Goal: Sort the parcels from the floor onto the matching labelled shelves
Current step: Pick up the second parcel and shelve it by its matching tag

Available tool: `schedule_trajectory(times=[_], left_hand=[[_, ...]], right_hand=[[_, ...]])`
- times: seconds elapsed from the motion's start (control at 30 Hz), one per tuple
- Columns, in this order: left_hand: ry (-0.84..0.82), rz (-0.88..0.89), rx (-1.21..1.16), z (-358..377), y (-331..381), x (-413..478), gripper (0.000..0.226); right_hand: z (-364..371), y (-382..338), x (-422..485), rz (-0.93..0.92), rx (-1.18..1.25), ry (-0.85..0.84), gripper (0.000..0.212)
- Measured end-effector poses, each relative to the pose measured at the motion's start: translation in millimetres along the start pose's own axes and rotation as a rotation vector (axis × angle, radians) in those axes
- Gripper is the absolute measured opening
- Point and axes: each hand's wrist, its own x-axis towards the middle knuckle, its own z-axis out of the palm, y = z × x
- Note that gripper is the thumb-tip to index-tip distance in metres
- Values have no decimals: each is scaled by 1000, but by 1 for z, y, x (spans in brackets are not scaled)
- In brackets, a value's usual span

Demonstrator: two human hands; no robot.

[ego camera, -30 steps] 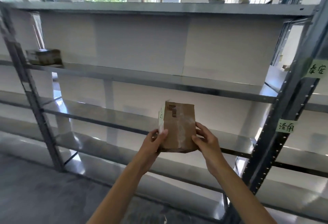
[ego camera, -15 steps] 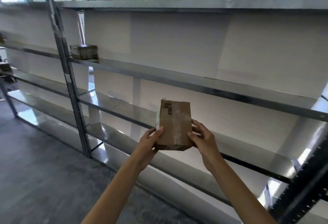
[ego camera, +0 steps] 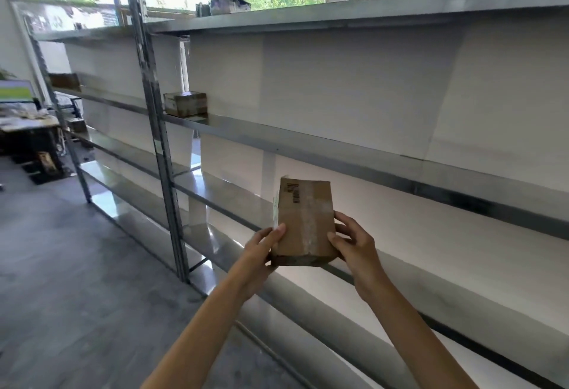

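Observation:
A small brown cardboard parcel (ego camera: 304,219) with clear tape and a barcode print is held upright in front of the metal shelving (ego camera: 308,147). My left hand (ego camera: 261,248) grips its left edge with the thumb on the front. My right hand (ego camera: 354,242) grips its right edge, fingers curled round the side. A white label sticks out along the parcel's left edge. No shelf labels show in this view.
A cardboard box (ego camera: 184,104) sits on the upper middle shelf beside a steel upright (ego camera: 154,117). Another box (ego camera: 64,80) lies on the far left bay. A parcel (ego camera: 229,3) rests on the top shelf. A cluttered desk (ego camera: 27,120) stands at left; grey floor below.
The view has swung left along the shelving: the upright with green labels left the frame and a left upright and desk came in. Both hands keep the parcel held the same way.

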Motion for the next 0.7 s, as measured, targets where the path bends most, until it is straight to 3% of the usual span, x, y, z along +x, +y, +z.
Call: schedule_trajectory(times=[0.23,0.43,0.7], left_hand=[[81,-42,-17,-23,0,30,63],[110,-24,-40,-58,7,59,77],[46,-22,19,-120,30,106,73]], right_hand=[[25,13,40,2,-1,-64,42],[58,22,68,-2,-4,-80,40],[121,32,109,-17,8,-40,41]])
